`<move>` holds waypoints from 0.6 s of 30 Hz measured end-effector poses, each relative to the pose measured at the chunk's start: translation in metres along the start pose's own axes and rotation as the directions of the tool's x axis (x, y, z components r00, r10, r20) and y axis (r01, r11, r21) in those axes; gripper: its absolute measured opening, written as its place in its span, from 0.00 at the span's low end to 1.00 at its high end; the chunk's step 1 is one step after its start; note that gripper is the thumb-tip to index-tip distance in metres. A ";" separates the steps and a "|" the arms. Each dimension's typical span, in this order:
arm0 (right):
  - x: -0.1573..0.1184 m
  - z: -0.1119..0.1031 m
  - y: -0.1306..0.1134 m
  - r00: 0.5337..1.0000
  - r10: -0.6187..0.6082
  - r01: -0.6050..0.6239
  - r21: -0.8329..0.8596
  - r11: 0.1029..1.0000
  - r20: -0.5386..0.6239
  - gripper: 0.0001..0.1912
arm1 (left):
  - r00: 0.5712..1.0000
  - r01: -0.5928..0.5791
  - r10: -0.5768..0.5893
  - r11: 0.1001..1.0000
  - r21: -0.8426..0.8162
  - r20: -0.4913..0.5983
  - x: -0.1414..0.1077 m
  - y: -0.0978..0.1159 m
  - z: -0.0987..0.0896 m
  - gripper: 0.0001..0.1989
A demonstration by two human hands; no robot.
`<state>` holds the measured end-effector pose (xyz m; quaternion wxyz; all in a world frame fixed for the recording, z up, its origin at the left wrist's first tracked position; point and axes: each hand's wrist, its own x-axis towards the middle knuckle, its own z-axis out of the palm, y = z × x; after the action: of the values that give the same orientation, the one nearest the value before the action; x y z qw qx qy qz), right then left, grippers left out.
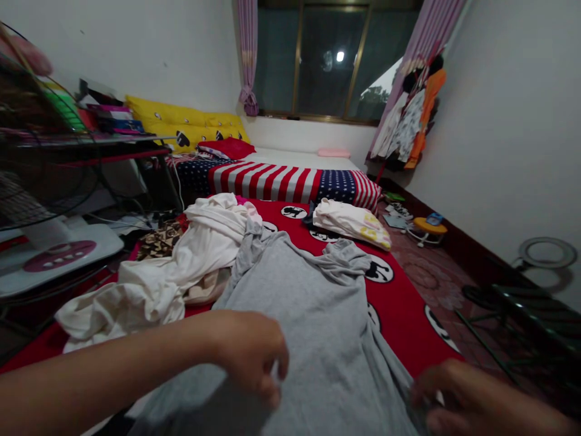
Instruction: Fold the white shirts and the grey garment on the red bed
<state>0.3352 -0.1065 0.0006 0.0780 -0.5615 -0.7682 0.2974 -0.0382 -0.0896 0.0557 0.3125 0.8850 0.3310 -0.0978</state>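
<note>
A grey short-sleeved shirt (308, 303) lies spread on the red bedding, its neck end away from me and its lower part under my hands. My left hand (254, 354) hovers over the shirt's lower middle. Its fingers are bent, with a gap between thumb and forefinger and nothing held. At the shirt's right edge is my right hand (454, 396), slightly blurred. Its thumb and fingers look apart, close to the cloth; whether they touch it is unclear. Left of the shirt lies a crumpled heap of white clothing (149, 290).
A folded white garment with yellow print (349, 221) rests on the red bedding (408, 327). A fan base (59, 254) stands at left below a cluttered desk (113, 145). Behind is another bed with a striped cover (263, 181). A yellow stool (429, 226) and dark rack (540, 315) stand right.
</note>
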 end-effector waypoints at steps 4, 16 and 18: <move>0.074 -0.033 -0.014 0.999 -0.030 0.034 0.189 0.981 -0.024 0.14 | 0.837 0.229 -0.158 0.971 0.073 -0.525 0.078 -0.022 -0.010 0.16; 0.225 -0.025 -0.038 0.910 -0.080 0.106 0.041 0.994 -0.407 0.20 | 0.596 0.400 -0.279 0.916 -0.024 -0.753 0.145 -0.076 0.037 0.31; 0.240 -0.032 -0.043 0.930 -0.058 0.068 0.014 0.998 -0.364 0.13 | 0.596 0.393 -0.283 0.919 -0.034 -0.752 0.145 -0.078 0.034 0.31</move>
<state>0.2284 0.1156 -0.0012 0.2357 -0.5807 -0.7542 0.1960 0.0230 0.0109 -0.0641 0.0648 0.7865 0.5835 0.1916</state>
